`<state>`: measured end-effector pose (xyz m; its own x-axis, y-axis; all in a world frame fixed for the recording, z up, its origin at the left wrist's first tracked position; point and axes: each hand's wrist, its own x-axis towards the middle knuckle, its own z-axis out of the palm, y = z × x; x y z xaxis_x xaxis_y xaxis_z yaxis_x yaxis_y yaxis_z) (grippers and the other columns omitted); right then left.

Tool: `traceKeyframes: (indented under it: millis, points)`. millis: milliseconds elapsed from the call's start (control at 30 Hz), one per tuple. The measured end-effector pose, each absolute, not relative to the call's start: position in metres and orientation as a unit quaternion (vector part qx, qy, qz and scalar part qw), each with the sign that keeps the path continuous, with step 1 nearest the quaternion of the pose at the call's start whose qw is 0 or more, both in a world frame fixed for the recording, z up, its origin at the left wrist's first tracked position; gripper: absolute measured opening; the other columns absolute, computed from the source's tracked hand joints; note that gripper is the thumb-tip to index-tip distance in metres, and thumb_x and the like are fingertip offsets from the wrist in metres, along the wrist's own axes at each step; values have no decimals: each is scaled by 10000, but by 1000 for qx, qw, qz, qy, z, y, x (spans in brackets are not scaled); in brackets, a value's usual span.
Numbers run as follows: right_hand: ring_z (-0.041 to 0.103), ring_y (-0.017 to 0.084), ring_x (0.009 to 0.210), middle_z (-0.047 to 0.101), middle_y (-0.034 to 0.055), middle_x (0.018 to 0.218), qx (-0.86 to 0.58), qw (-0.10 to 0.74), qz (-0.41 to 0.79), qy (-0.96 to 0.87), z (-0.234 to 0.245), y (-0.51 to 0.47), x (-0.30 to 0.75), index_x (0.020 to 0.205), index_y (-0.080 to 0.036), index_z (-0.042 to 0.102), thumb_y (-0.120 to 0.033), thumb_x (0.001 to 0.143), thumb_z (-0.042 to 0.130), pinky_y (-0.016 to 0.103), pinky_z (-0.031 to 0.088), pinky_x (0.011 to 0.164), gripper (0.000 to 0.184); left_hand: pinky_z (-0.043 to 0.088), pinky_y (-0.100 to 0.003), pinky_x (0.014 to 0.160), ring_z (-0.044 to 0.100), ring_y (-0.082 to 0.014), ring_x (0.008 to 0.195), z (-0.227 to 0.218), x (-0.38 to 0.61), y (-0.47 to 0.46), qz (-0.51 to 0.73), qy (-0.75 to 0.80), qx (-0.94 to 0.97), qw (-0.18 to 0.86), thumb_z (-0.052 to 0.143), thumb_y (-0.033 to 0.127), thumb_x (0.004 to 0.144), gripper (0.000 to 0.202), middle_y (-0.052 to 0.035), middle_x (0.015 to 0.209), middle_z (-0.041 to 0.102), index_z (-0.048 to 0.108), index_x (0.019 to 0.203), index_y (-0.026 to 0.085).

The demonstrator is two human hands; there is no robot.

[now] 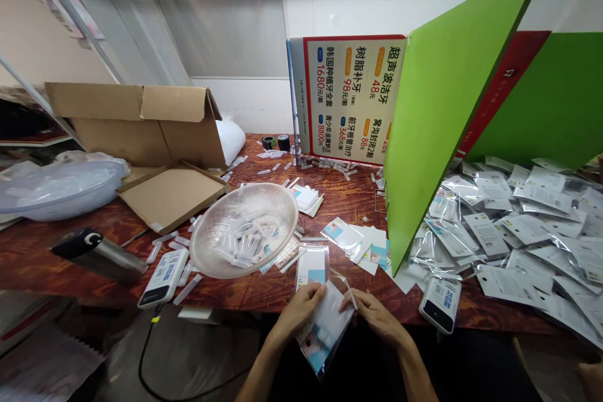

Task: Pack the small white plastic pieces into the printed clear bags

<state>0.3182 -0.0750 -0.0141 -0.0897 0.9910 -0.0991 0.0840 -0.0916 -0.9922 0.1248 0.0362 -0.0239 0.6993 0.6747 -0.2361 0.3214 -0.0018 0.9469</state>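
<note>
Fingers of left hand (305,306) pinched on flat clear plastic packet (321,359) holding white-and-blue card (335,309); right hand (374,315) fingers narrowed on its upper-right edge. Packet below-right of round translucent plastic bowl (206,229). Looks light, slick; film soft, card probably stiffer: edges best for grip.

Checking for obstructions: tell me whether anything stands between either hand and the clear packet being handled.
Nothing visible does: the left hand grips the clear packet directly, and the right hand is at its upper right edge.
</note>
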Motion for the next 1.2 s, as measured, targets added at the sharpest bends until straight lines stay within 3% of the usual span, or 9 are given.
traceKeyframes:
  millis: [133, 267, 433, 600, 767, 900, 1000, 1100, 1200]
  points:
    - [520, 153, 672, 584, 26, 800, -540, 437, 524, -493, -20, -74, 318, 1078, -194, 747, -714, 918, 463, 285, 438, 660, 614, 341, -258, 629, 416, -149, 685, -24, 122, 35, 151, 361, 683, 617, 449, 756, 834, 589, 16, 707, 453, 524, 722, 183]
    - [488, 150, 596, 535, -18, 637, -576, 527, 471, -410, -37, -73, 321, 1425, -212, 557, -719, 879, 540, 285, 426, 617, 746, 322, -249, 593, 414, -141, 669, -24, 121, 33, 159, 369, 659, 636, 457, 759, 839, 596, 8, 726, 468, 530, 743, 176]
    - [550, 164, 633, 630, 35, 720, -575, 536, 471, -401, -41, -78, 322, 1210, -183, 705, -701, 905, 511, 297, 455, 638, 632, 289, -248, 577, 378, -126, 628, -30, 124, 31, 150, 368, 643, 655, 486, 812, 786, 646, 25, 674, 442, 528, 729, 170]
    - [643, 254, 946, 697, 85, 1026, -533, 556, 467, -435, -27, -88, 315, 1067, -196, 678, -704, 797, 666, 336, 503, 819, 575, 308, -251, 600, 396, -131, 651, -29, 126, 28, 142, 353, 652, 656, 470, 778, 827, 628, 23, 700, 463, 556, 764, 159]
    - [659, 247, 931, 722, 88, 983, -552, 586, 460, -374, -12, -95, 306, 860, -183, 625, -565, 850, 697, 320, 500, 792, 389, 404, -254, 710, 515, -158, 772, -12, 122, 18, 151, 299, 678, 654, 515, 639, 905, 513, -8, 821, 592, 648, 911, 143]
    - [656, 242, 902, 727, 104, 1011, -563, 588, 435, -385, 1, -100, 308, 835, -183, 629, -528, 896, 653, 318, 503, 763, 351, 469, -276, 813, 619, -197, 909, -3, 121, 8, 150, 263, 655, 692, 607, 503, 911, 378, -54, 981, 695, 645, 1056, 157]
    - [654, 236, 871, 720, 93, 979, -588, 552, 417, -419, 13, -105, 314, 862, -179, 652, -530, 907, 630, 312, 508, 748, 354, 490, -296, 852, 646, -217, 951, -2, 122, 5, 156, 260, 658, 689, 639, 478, 894, 352, -73, 1007, 716, 642, 1042, 159]
    - [644, 201, 747, 683, 41, 793, -621, 484, 417, -454, 30, -117, 324, 823, -178, 633, -534, 927, 597, 286, 496, 694, 373, 495, -311, 891, 653, -229, 996, -2, 121, 4, 154, 261, 672, 676, 647, 488, 887, 370, -86, 1057, 721, 654, 1060, 161]
    - [591, 155, 604, 602, -5, 664, -644, 421, 449, -454, 50, -143, 351, 747, -188, 584, -563, 918, 587, 248, 459, 579, 412, 521, -321, 839, 680, -228, 936, -3, 118, 6, 151, 273, 670, 674, 576, 519, 922, 407, -95, 1015, 738, 649, 1100, 161]
